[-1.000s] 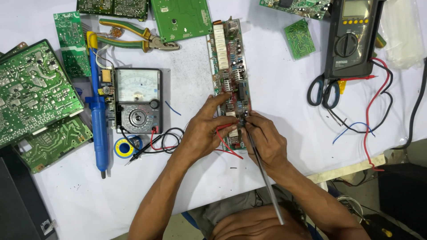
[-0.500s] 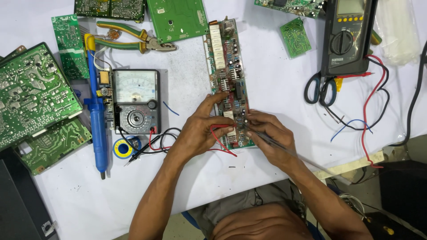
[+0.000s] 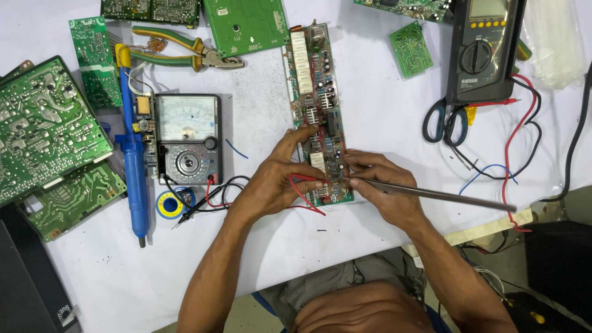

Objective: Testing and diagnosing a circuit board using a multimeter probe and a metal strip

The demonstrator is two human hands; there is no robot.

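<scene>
On the white desk [image 3: 382, 111], green circuit boards [image 3: 43, 129], a blue desoldering pump [image 3: 132, 172] and an analog multimeter [image 3: 187, 139] lay left of the long brown circuit board [image 3: 314, 80] at centre. The left hand [image 3: 277, 182] pinched a red probe lead [image 3: 303, 191] against the board's near end, partly hiding it. The right hand [image 3: 385, 191] gripped a thin grey rod [image 3: 444, 196], its tip hidden among the fingers; scissors [image 3: 445, 122] and a digital multimeter [image 3: 484, 52] lay to the right.

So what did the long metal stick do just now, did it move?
The long metal tool in the right hand swung from pointing toward the person's body to lying sideways, handle out to the right. The left hand stayed pressing the long circuit board, red wire under it.
</scene>
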